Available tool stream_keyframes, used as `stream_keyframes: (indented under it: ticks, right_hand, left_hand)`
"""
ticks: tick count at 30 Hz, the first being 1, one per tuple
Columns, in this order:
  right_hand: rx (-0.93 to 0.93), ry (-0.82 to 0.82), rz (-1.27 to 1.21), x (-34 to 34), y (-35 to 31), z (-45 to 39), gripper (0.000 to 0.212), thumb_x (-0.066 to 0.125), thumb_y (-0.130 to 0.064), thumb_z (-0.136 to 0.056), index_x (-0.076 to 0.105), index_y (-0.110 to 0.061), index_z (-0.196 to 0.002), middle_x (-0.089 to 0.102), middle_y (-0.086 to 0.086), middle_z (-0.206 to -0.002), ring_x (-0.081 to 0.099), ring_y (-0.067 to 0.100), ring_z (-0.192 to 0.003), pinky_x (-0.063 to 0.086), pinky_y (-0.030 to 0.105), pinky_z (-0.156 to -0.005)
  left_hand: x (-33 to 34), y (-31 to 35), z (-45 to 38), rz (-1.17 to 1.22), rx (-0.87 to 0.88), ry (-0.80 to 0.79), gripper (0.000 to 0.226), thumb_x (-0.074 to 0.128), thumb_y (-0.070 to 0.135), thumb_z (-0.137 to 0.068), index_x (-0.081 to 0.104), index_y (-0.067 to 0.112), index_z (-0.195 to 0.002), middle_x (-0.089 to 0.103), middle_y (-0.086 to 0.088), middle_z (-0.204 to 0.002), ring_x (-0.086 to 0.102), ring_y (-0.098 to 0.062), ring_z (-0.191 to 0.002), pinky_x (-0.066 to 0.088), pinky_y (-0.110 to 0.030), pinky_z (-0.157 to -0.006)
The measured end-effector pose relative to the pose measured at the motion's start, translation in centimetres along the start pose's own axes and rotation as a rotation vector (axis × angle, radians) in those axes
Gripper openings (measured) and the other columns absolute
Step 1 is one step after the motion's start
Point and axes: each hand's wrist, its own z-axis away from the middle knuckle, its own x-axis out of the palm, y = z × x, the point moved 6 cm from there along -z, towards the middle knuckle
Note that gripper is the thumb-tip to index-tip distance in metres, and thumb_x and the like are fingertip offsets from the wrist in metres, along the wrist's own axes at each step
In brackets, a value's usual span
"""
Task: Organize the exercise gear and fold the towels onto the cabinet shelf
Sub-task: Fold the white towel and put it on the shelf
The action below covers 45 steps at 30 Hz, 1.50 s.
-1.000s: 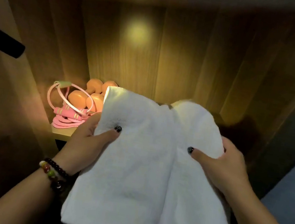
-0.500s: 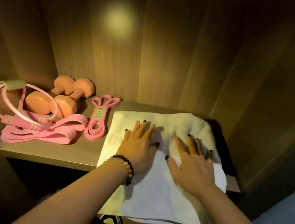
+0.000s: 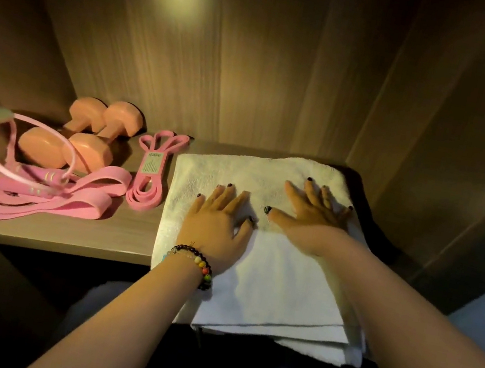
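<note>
At centre frame, the left hand (image 3: 217, 224) and right hand (image 3: 313, 218) are laid flat, fingers straight, side by side on the folded white towels (image 3: 278, 284), which overhang the shelf (image 3: 70, 234). At left, pink bands (image 3: 47, 201) and dumbbells (image 3: 87, 140) are gathered.

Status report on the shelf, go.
Left hand and right hand flat on folded white towels. Towels overhang shelf front edge. Pink gear left, clear.

Folded white towels (image 3: 265, 285) on shelf's (image 3: 70, 234) right end, overhanging front edge; left hand (image 3: 218, 221) and right hand (image 3: 312, 219) pressed flat on top, fingers spread.
</note>
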Motion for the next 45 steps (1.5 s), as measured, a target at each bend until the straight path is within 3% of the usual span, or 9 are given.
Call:
stream_keyframes:
  ticks: [4,7,11,16,22,32,36,40,45]
  right_hand:
    - [-0.035,0.212,-0.016,-2.2,0.0,3.7,0.063,0.035,-0.054,-0.097,0.014,-0.032,-0.153,-0.007,0.002,-0.162,-0.017,0.025,-0.147,-0.003,0.048,-0.119]
    - [0.083,0.451,-0.243,-2.2,2.8,8.5,0.056,0.046,-0.044,-0.094,0.038,-0.020,-0.145,0.030,0.011,-0.150,0.020,0.033,-0.140,0.027,0.046,-0.112]
    - [0.262,0.383,-0.542,0.9,5.4,11.4,0.057,0.050,-0.063,-0.075,0.051,-0.031,-0.123,0.048,0.006,-0.130,0.044,0.034,-0.121,0.044,0.050,-0.097]
    - [0.332,0.160,-0.380,0.8,2.7,10.6,0.072,0.055,-0.067,-0.079,0.030,-0.041,-0.141,0.013,0.009,-0.150,0.025,0.042,-0.131,0.032,0.052,-0.107]
    - [0.282,0.090,-0.135,1.1,0.8,9.6,0.082,0.048,-0.079,-0.077,0.020,-0.044,-0.145,-0.001,0.011,-0.157,0.003,0.050,-0.139,0.023,0.062,-0.108]
    - [0.219,0.123,-0.061,0.5,1.3,9.0,0.083,0.043,-0.078,-0.079,0.021,-0.037,-0.149,0.017,0.010,-0.153,0.025,0.041,-0.131,0.035,0.052,-0.103]
    - [0.186,0.180,-0.129,0.0,1.5,9.4,0.086,0.053,-0.076,-0.075,0.025,-0.038,-0.147,0.023,0.011,-0.148,0.029,0.038,-0.129,0.036,0.049,-0.101]
    - [0.178,0.282,-0.404,-1.1,2.7,9.7,0.071,0.067,-0.062,-0.075,0.045,-0.027,-0.132,0.040,0.011,-0.135,0.040,0.035,-0.124,0.040,0.046,-0.099]
    - [0.403,0.463,-0.644,-0.2,5.5,12.0,0.064,0.070,-0.053,-0.076,0.048,-0.014,-0.121,0.049,0.009,-0.121,0.048,0.031,-0.113,0.046,0.046,-0.093]
  left_hand:
    - [-1.1,1.9,3.6,0.139,-0.007,0.281,0.043,0.041,0.031,-0.090,0.057,0.020,-0.129,0.050,-0.007,-0.142,0.038,-0.024,-0.138,0.021,-0.046,-0.115]
    - [-0.1,3.7,5.5,0.108,0.015,0.182,0.050,0.029,0.039,-0.094,0.046,0.025,-0.139,0.034,-0.004,-0.154,0.020,-0.019,-0.146,0.010,-0.046,-0.119]
    - [0.2,2.6,6.7,0.224,-0.039,0.128,0.065,0.047,0.046,-0.095,0.028,0.015,-0.150,0.016,-0.005,-0.160,0.008,-0.020,-0.149,0.011,-0.043,-0.120]
    - [-3.9,-5.1,9.8,0.808,-0.682,0.591,0.066,0.076,0.019,-0.079,0.042,0.002,-0.134,0.043,-0.018,-0.137,0.042,-0.032,-0.128,0.040,-0.037,-0.101]
    - [-1.0,-9.6,11.7,0.842,-1.134,0.184,0.111,0.081,0.055,-0.050,0.040,-0.005,-0.133,0.048,-0.017,-0.135,0.051,-0.036,-0.120,0.042,-0.045,-0.103]
    - [1.9,-8.7,10.7,0.878,-0.663,-0.312,0.124,0.048,0.097,-0.046,0.044,0.021,-0.144,0.051,0.001,-0.133,0.053,-0.021,-0.118,0.038,-0.029,-0.091]
    - [0.9,-9.5,11.6,0.763,-0.561,-0.233,0.061,0.059,0.081,-0.064,0.067,0.026,-0.088,0.066,0.005,-0.089,0.061,-0.013,-0.081,0.046,-0.025,-0.073]
    - [0.3,-10.0,12.0,0.747,-0.578,-0.047,0.052,0.069,0.064,-0.074,0.052,0.019,-0.054,0.053,0.006,-0.052,0.049,-0.012,-0.051,0.034,-0.019,-0.047]
    - [2.3,-9.0,11.9,1.153,-0.631,-0.202,0.062,0.083,0.054,-0.061,0.070,0.013,-0.105,0.073,-0.004,-0.103,0.068,-0.023,-0.098,0.053,-0.040,-0.092]
